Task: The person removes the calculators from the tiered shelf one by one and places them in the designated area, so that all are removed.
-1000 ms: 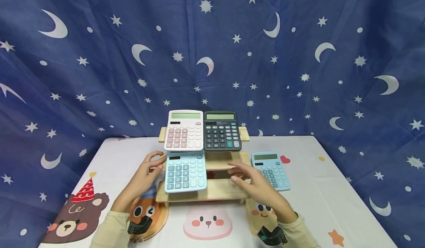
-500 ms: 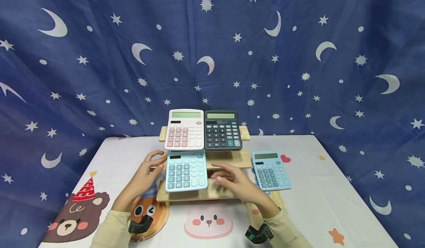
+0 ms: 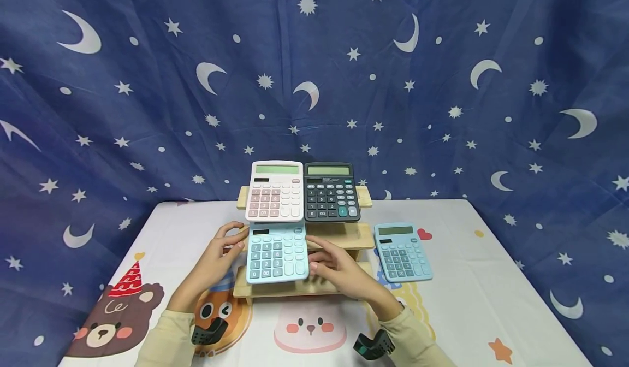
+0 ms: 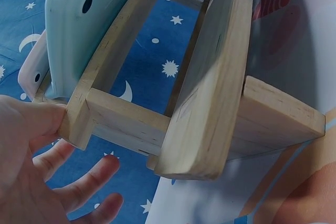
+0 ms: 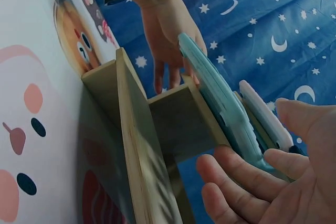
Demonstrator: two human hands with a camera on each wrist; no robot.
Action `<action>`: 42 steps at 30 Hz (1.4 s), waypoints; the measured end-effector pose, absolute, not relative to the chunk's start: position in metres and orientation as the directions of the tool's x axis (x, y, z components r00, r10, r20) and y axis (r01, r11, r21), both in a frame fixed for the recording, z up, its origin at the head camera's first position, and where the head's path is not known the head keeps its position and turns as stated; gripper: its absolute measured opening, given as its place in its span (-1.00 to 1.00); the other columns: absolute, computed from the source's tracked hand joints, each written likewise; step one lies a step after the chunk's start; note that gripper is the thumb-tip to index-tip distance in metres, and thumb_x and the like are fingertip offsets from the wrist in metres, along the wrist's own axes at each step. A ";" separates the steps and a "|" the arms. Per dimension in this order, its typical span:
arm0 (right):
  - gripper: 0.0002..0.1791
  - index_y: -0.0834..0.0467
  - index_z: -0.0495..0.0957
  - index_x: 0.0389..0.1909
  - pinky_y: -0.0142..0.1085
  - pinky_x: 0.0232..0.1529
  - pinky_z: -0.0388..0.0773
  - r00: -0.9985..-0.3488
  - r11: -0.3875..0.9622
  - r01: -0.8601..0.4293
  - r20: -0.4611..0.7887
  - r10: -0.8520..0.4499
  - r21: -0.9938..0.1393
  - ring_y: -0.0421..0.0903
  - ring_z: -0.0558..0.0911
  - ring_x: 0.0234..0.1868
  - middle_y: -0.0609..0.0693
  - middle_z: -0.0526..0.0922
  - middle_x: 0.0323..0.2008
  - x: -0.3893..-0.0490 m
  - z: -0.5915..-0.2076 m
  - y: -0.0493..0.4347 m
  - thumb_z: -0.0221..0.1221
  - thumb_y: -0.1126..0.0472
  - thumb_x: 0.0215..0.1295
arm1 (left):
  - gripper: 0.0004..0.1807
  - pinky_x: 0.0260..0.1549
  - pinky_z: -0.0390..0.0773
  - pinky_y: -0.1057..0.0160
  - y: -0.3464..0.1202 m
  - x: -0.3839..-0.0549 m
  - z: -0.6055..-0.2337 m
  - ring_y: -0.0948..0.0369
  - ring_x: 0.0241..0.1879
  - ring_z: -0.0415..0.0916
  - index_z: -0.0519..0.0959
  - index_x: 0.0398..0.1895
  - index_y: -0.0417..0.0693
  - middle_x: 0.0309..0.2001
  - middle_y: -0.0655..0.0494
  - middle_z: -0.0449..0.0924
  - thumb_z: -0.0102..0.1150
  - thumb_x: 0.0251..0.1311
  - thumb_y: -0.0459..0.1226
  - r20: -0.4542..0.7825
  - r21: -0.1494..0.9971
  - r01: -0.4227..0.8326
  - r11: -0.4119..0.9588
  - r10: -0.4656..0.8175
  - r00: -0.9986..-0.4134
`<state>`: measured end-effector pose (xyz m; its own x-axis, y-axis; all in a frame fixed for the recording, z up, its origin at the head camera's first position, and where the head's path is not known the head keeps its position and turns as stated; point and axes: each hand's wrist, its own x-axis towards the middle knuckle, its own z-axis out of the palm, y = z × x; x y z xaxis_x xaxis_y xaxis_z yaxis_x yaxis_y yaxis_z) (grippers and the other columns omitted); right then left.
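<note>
A light blue calculator (image 3: 277, 252) leans on the middle tier of the wooden stand (image 3: 314, 287). My left hand (image 3: 211, 260) rests at the left end of that tier; in the left wrist view one digit touches the plank end (image 4: 77, 124), while the other fingers (image 4: 86, 182) spread loosely. On the other side, my right hand (image 3: 346, 274) has its index fingertip at the calculator's right edge. In the right wrist view its fingers are relaxed and hold nothing. A white-and-pink calculator (image 3: 275, 192) and a black calculator (image 3: 332, 192) lean side by side on the top tier.
A second light blue calculator (image 3: 403, 252) lies on the table to the right of the stand. The white tablecloth (image 3: 457, 301) carries cartoon prints. Behind the table hangs a dark blue curtain (image 3: 344, 77) with moons and stars.
My right hand has moved left, from beside the right-hand blue calculator to the right edge of the one on the stand. My left hand and the calculators stay where they were.
</note>
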<state>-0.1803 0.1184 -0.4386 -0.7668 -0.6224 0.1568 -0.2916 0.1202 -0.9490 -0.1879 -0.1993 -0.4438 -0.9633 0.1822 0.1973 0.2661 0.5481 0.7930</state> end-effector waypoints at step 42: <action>-0.19 0.03 0.06 0.60 -0.44 -0.34 0.62 -0.832 -0.078 0.057 -0.004 -0.555 -0.995 -0.27 0.65 -0.34 0.34 0.64 0.16 -0.170 -0.448 0.109 0.13 0.39 0.41 | -0.56 0.07 0.55 0.08 -0.201 -0.189 -0.449 -0.22 0.37 0.31 0.42 0.38 -0.29 0.42 -0.25 0.25 -0.05 0.51 -0.35 0.244 0.781 0.316 0.538 0.202 -0.948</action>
